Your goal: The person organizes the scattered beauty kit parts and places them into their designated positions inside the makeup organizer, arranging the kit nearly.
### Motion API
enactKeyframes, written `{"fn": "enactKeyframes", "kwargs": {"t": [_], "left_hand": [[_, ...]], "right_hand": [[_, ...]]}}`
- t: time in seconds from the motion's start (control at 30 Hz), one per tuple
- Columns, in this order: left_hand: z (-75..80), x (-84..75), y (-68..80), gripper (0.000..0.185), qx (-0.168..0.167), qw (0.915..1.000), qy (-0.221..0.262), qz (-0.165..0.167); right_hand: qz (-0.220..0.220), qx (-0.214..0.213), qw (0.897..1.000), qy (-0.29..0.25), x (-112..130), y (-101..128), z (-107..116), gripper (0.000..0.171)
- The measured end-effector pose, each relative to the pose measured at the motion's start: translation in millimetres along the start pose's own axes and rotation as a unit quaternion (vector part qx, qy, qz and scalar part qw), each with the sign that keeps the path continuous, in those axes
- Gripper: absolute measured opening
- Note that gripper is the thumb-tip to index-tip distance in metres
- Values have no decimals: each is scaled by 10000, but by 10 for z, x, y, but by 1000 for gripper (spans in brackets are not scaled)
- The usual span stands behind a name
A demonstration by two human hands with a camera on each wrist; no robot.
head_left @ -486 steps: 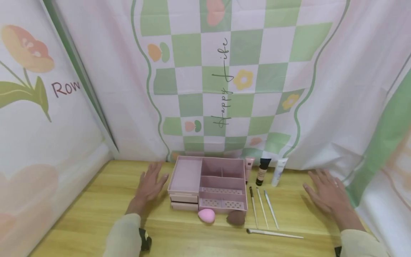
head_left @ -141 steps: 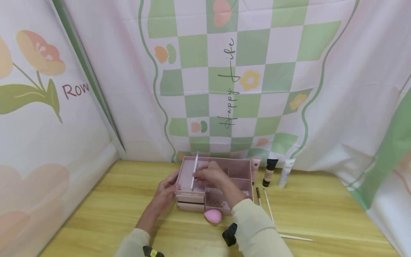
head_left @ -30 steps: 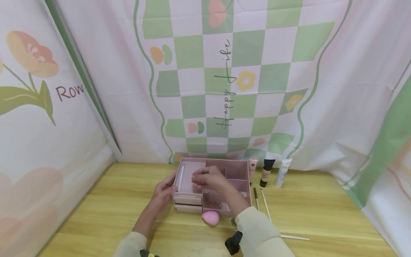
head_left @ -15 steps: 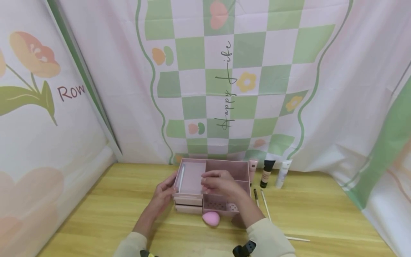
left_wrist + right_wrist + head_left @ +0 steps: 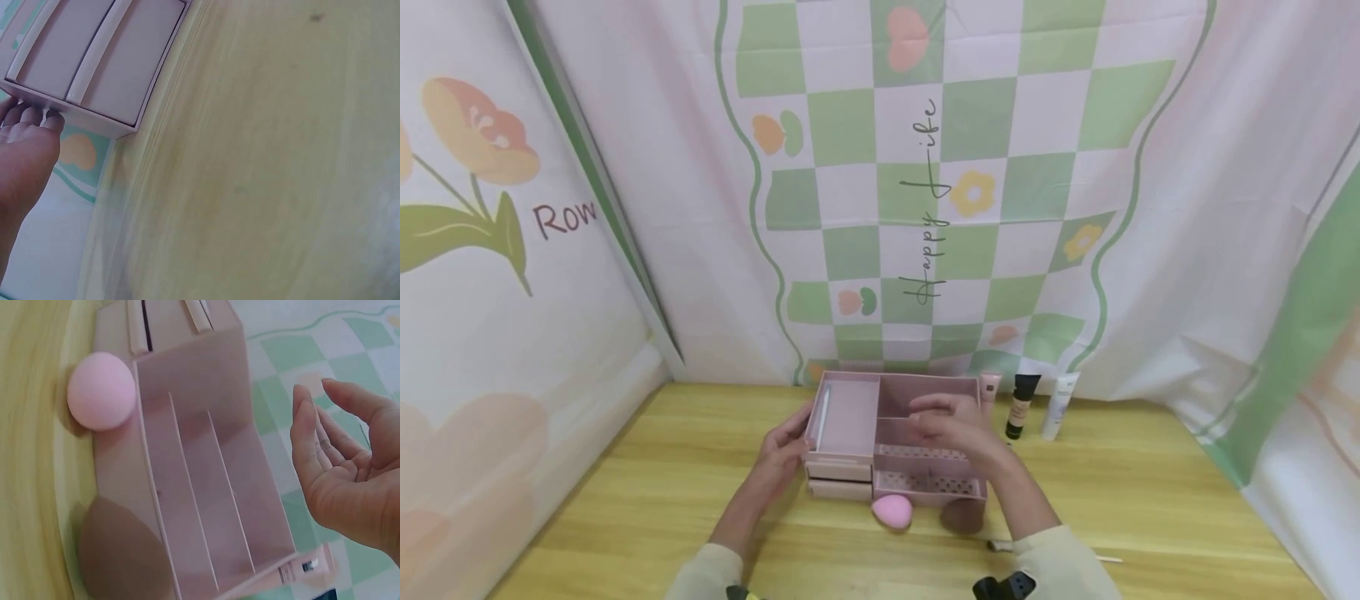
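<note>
The pink makeup organizer (image 5: 856, 421) has a shallow top tray over two drawers on its left and divided compartments on its right. A thin white makeup brush (image 5: 823, 417) lies along the tray's left edge. My left hand (image 5: 777, 458) rests against the organizer's left side, thumb near the front corner; in the left wrist view its fingertips meet the side wall. My right hand (image 5: 953, 429) hovers over the right compartments. In the right wrist view the right thumb and fingers stand apart with nothing between them.
A pink makeup sponge (image 5: 892, 512) and a brown sponge (image 5: 962, 517) sit before the organizer. Pink (image 5: 990, 387), black-capped (image 5: 1021, 407) and white tubes (image 5: 1060, 407) stand at its right. A larger brush (image 5: 998, 546) lies partly under the right forearm. A printed curtain hangs behind.
The white brush went from the table into my right hand, then was laid in the tray. Over the last second my empty right hand moved rightward from the tray; the left hand stayed.
</note>
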State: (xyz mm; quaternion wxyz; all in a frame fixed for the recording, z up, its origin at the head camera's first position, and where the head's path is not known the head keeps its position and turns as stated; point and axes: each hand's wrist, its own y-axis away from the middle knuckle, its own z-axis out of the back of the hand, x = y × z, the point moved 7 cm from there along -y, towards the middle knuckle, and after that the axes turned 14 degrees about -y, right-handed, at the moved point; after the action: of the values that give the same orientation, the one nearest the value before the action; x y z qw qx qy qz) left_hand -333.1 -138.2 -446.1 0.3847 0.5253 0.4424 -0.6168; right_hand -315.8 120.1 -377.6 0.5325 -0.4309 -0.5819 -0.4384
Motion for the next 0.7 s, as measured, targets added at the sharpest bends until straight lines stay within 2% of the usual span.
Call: {"fn": "enactKeyframes", "kwargs": {"t": [0.1, 0.27, 0.7], "left_hand": [[-2, 2, 0, 70, -5, 10000, 12, 25], [-3, -7, 1, 69, -44, 10000, -2, 43], [3, 3, -4, 70, -24, 10000, 24, 16]], "right_hand": [[-79, -188, 9998, -65, -19, 23, 120, 49], [-116, -149, 9995, -250, -56, 64, 265, 54], [5, -460, 9989, 34, -172, 229, 639, 51]]}}
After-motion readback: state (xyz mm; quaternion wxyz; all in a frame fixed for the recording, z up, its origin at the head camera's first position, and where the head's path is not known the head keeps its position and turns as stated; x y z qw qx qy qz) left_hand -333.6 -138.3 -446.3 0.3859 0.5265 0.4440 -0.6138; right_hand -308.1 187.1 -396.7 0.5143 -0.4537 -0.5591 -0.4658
